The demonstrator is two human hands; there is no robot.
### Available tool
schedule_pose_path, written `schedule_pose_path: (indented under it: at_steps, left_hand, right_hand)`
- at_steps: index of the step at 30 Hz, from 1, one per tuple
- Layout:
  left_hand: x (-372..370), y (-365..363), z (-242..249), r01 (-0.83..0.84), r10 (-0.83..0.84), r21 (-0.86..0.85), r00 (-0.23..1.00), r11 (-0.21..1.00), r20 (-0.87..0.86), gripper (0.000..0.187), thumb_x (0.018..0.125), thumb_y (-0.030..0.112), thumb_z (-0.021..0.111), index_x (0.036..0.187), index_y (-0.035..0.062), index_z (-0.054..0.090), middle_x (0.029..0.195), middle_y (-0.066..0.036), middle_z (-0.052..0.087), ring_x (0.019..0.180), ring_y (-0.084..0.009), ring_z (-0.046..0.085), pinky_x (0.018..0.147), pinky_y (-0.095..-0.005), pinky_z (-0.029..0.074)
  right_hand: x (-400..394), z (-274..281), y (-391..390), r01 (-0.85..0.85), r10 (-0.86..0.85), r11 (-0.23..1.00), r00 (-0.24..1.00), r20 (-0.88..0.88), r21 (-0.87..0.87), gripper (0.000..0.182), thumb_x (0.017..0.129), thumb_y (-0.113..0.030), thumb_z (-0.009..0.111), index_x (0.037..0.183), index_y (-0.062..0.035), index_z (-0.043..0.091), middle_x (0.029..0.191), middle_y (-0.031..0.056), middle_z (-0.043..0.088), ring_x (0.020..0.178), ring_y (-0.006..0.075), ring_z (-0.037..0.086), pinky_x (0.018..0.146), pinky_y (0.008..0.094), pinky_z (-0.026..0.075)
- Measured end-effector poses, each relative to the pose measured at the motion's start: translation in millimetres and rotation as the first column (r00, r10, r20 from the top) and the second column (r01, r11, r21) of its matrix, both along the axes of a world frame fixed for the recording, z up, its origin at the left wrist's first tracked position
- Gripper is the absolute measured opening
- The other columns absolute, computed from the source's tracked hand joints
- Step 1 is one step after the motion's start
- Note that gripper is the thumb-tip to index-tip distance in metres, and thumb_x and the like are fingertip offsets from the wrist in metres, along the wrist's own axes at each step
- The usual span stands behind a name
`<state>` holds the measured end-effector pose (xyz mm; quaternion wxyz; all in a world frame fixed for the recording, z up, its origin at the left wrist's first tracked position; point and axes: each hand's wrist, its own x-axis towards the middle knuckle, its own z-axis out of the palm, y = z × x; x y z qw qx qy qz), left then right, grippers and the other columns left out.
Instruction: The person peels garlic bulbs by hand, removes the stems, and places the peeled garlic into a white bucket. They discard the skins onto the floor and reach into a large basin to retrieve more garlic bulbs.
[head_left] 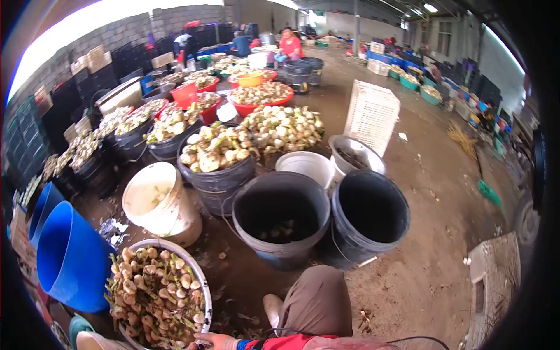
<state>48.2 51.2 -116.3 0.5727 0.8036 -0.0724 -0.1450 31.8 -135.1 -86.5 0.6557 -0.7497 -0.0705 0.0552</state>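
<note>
My left hand (214,340) is at the bottom edge, over the near rim of a wide round basin (206,286) heaped with pale brown bulbs (154,291) with green stems and roots. Its fingers look closed; the small thing between them is partly cut off by the frame. A red sleeve and a blue band cover that wrist. My right hand is out of view. Ahead of my bent knee (318,297) stand two dark buckets (283,251) (370,233); the left one has a few green scraps inside.
Left of the basin lean blue buckets (73,262). A dirty white bucket (163,204), bulb-filled tubs (216,181) and an upright white crate (372,116) stand ahead. A worn crate (496,280) is at lower right. A person in red (290,45) sits farther back.
</note>
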Motion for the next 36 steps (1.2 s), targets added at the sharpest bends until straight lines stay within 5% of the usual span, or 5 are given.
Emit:
schedule_pose_path:
  at_steps: [6, 14, 19, 27, 36]
  left_hand:
    - [-12, -69, 95, -0.443, 0.117, -0.285, 0.687, 0.85, -0.718, 0.012, 0.085, 0.014, 0.06, 0.094, 0.0068, 0.064, 0.086, -0.002, 0.062, 0.08, -0.0143, 0.06, 0.063, -0.0277, 0.051]
    - [-12, -60, 122, 0.244, -0.285, 0.434, 0.958, 0.867, 0.033, 0.039, 0.071, 0.006, 0.07, 0.109, 0.0106, 0.062, 0.098, -0.01, 0.066, 0.086, -0.0254, 0.064, 0.073, -0.0342, 0.051]
    - [-10, -46, 90, -0.137, -0.197, -0.601, 0.868, 0.787, -0.455, 0.036, 0.08, 0.038, 0.066, 0.095, 0.0056, 0.058, 0.083, -0.004, 0.06, 0.07, -0.0164, 0.055, 0.058, -0.0321, 0.045]
    - [-29, -28, 125, 0.229, -0.211, 0.655, 0.972, 0.72, -0.108, 0.029, 0.077, 0.035, 0.068, 0.083, 0.0062, 0.068, 0.086, -0.01, 0.065, 0.084, -0.0257, 0.061, 0.07, -0.0349, 0.047]
    - [-15, -85, 164, -0.062, -0.086, -0.393, 0.933, 0.918, -0.349, 0.042, 0.083, 0.024, 0.069, 0.113, -0.0021, 0.056, 0.084, -0.001, 0.059, 0.077, -0.0089, 0.054, 0.069, -0.0211, 0.043]
  right_hand:
    - [1, 12, -9, -0.051, 0.029, 0.974, 0.995, -0.1, -0.222, 0.049, 0.062, -0.024, 0.074, 0.109, -0.0117, 0.064, 0.095, 0.0148, 0.067, 0.087, 0.0271, 0.064, 0.077, 0.0373, 0.05]
    - [2, 23, -27, -0.223, 0.216, 0.973, 0.97, -0.112, -0.051, 0.029, 0.074, -0.029, 0.066, 0.093, -0.0083, 0.067, 0.084, 0.0142, 0.067, 0.072, 0.0266, 0.065, 0.065, 0.039, 0.051]
    - [3, 52, -57, -0.28, 0.308, 0.875, 0.951, -0.008, 0.394, 0.025, 0.087, -0.023, 0.063, 0.104, -0.0041, 0.064, 0.1, 0.0044, 0.066, 0.094, 0.0138, 0.059, 0.084, 0.0279, 0.047]
    - [9, 80, -65, 0.254, 0.351, 0.323, 0.863, -0.365, 0.912, 0.064, 0.087, -0.057, 0.047, 0.119, -0.001, 0.052, 0.096, 0.0107, 0.064, 0.086, 0.0205, 0.063, 0.08, 0.033, 0.052]
    - [-4, 62, -42, 0.11, 0.295, 0.779, 0.805, -0.515, 0.617, 0.066, 0.086, -0.064, 0.045, 0.093, -0.0026, 0.066, 0.083, 0.0046, 0.064, 0.075, 0.0131, 0.057, 0.07, 0.026, 0.044]
